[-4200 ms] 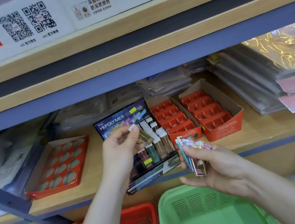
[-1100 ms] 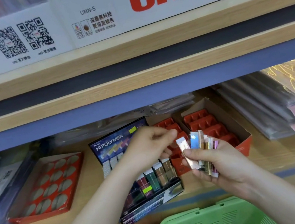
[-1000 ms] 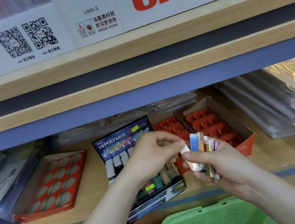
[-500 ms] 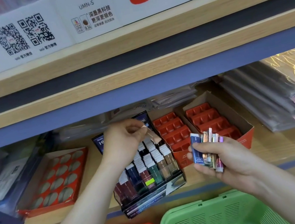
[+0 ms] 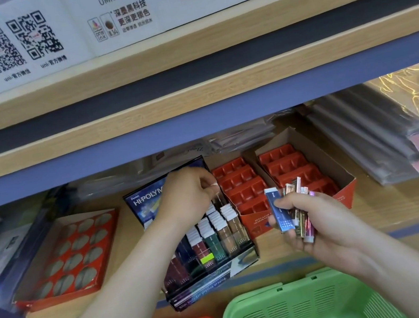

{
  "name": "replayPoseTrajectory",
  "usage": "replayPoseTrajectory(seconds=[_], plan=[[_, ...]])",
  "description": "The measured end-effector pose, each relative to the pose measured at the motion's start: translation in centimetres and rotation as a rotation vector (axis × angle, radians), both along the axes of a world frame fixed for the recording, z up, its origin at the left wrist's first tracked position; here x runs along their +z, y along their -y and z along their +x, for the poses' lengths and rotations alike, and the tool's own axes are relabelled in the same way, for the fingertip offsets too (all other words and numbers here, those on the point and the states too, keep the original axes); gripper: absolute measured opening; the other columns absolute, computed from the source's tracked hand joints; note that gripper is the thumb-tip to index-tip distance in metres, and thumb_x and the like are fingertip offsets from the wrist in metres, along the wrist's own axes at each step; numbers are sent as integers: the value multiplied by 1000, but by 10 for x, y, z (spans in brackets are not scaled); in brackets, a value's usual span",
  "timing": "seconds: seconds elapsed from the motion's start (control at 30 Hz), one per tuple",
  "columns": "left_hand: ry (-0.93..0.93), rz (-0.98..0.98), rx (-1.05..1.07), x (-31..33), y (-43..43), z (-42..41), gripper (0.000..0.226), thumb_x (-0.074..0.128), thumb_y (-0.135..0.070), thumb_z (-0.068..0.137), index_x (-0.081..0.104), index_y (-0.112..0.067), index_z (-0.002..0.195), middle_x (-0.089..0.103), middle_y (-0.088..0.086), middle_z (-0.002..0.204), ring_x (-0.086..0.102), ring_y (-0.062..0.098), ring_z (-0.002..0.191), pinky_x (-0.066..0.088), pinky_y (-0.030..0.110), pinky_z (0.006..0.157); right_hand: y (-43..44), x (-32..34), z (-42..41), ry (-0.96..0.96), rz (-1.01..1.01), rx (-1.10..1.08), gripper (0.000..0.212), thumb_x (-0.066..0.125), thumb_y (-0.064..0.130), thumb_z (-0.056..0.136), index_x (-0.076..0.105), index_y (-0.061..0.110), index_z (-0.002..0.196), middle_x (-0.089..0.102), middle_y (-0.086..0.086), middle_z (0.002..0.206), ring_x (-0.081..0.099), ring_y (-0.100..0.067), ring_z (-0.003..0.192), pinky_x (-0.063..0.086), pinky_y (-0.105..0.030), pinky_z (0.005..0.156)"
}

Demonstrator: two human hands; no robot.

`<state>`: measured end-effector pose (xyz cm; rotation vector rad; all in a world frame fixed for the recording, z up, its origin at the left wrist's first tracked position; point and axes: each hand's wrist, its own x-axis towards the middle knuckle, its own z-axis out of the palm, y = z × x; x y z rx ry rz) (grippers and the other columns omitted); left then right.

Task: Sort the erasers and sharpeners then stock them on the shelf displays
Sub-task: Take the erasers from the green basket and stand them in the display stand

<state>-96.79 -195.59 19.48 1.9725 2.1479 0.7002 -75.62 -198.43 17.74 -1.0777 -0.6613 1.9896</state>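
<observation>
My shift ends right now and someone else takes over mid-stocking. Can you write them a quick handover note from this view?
Left hand: pinches one slim eraser over the right rear of the Hi-Polymer display.
Right hand: grips a fanned bunch of erasers just right of the display.
Done: the display's columns already hold many erasers, sorted by colour.
Left: seat the pinched eraser, then feed in the bunch one at a time by colour. The red compartment boxes beside the display look empty.
</observation>
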Motion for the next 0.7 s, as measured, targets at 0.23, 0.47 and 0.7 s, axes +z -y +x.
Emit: replayPoseTrajectory(seconds=[0.23, 0.47, 0.7], plan=[[-196, 11, -58, -5, 1, 1, 10, 65, -25, 90, 70, -19, 97, 68, -6, 90, 53, 6, 77, 35, 19, 67, 3, -1, 2, -2, 19, 20, 15, 68, 7, 83, 63, 5, 98, 70, -23, 79, 65, -18, 54, 42, -18, 34], [-13, -53, -13, -17, -4, 3, 12, 76, -22, 80, 65, -25, 82, 61, -13, 78, 57, 6, 73, 35, 12, 54, 4, 0, -1, 45, 65, 18, 36, 78, 16, 65, 68, 10, 100, 67, -9, 77, 55, -11, 53, 36, -15, 33], [460, -63, 2, 10, 19, 18, 14, 63, -32, 91, 72, -23, 82, 70, -14, 74, 60, 1, 70, 49, 20, 67, 5, 1, -5, 122, 202, 81, 22, 78, 7, 70, 61, 16, 80, 58, 0, 60, 45, -6, 46, 28, -15, 34]])
